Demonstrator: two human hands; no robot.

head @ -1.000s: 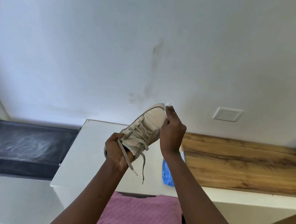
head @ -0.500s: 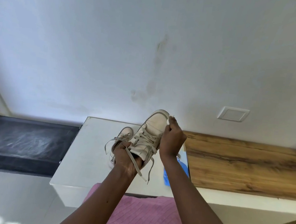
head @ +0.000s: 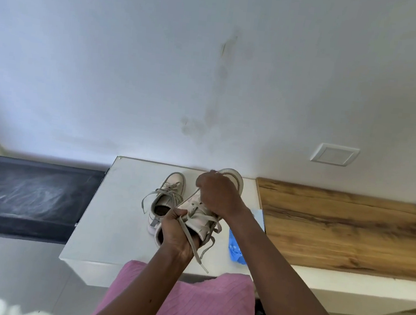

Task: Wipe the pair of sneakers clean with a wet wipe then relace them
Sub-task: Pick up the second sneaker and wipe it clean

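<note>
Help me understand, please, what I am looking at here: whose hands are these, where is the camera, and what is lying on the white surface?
There is no machine here. A person works with two bare hands, and the single picture comes from a camera worn on the head, looking forward and down. The left hand grips the raised sneaker at its heel end, with the laces dangling. The right hand lies curled over the sneaker's front part; whether it holds a wipe is hidden. The second sneaker stands on the white cabinet top, just left of the raised one. A blue packet lies there too, partly behind the right forearm. A wooden top adjoins on the right, and pink cloth shows at the bottom, close to the person.
</note>
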